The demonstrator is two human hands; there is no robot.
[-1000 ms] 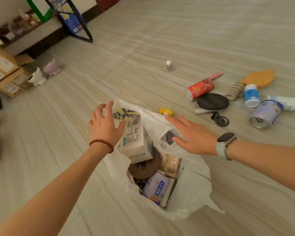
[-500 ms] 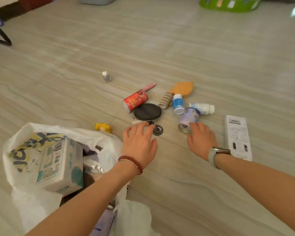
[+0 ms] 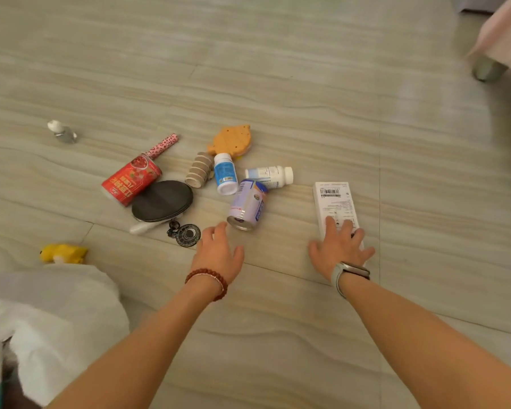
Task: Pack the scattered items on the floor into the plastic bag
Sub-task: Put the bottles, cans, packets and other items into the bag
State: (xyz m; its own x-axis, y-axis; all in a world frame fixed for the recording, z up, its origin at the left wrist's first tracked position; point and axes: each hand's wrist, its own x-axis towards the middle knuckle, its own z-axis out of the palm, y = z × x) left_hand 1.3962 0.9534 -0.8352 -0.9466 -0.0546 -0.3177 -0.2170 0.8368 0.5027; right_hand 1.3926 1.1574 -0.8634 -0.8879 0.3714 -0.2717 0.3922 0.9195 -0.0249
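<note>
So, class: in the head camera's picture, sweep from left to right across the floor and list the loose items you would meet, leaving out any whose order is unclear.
Small clear bottle → yellow toy → red can → black round pouch → blue-label bottle → purple can → white bottle → white box.

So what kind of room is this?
Probably a room in a home. The floor is pale striped tile, a furniture leg stands at the far right, and household things like a red can and pill bottles lie scattered on it.
</note>
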